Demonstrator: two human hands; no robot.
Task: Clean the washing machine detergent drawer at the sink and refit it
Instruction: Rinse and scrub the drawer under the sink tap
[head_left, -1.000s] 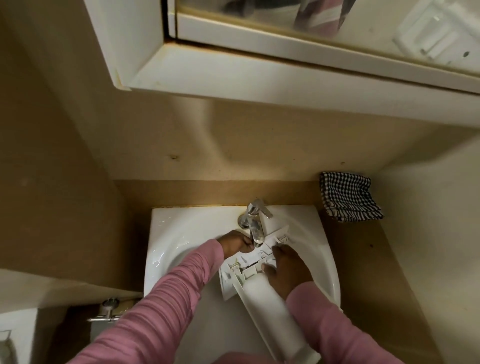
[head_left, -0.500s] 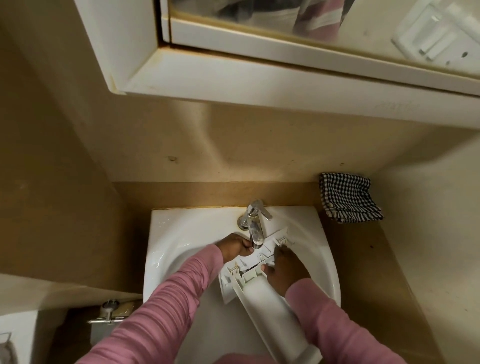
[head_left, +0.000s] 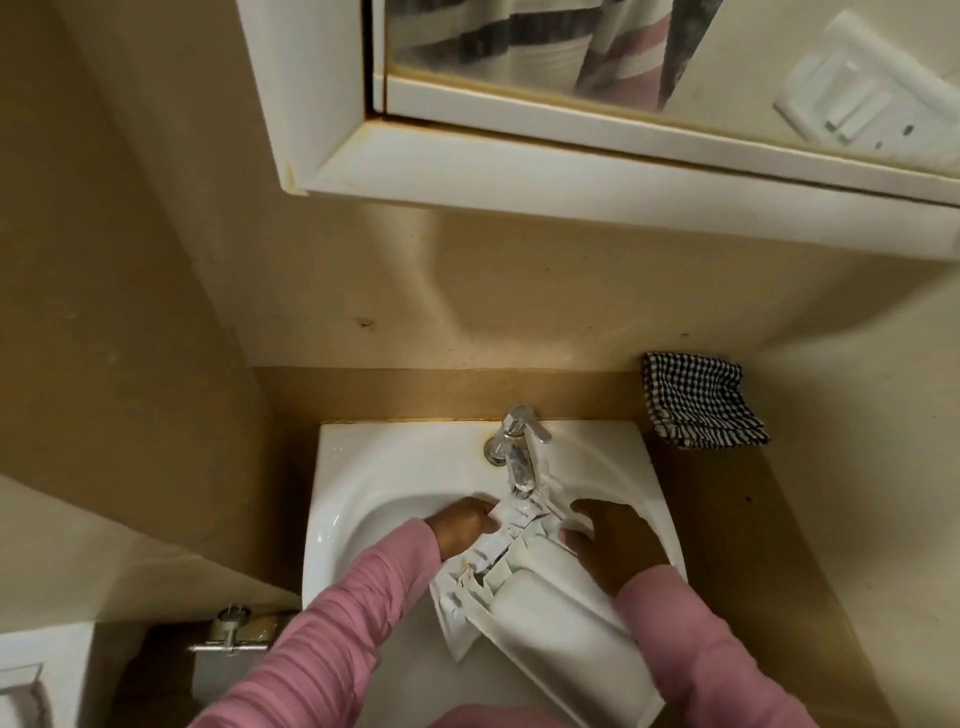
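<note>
Location: home bathroom. White basin (head_left: 363, 447) under left hand (head_left: 462, 526) and right hand (head_left: 618, 545). Chrome tap (head_left: 519, 457) just beyond both. Mirrored cabinet (head_left: 467, 171) on wall above hands. Checked cloth (head_left: 701, 405) on ledge beyond right hand.

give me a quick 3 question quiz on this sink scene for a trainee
1. True or false: the detergent drawer lies on the counter beside the sink.
2. Where is the checked cloth? A) in the sink B) on the counter right of the sink, against the wall C) on the drawer
3. How many hands are on the drawer?

Key:
1. False. It is held over the sink, its far end under the tap.
2. B.
3. Two. The left hand is at the far end and the right hand is on the right side.
</note>
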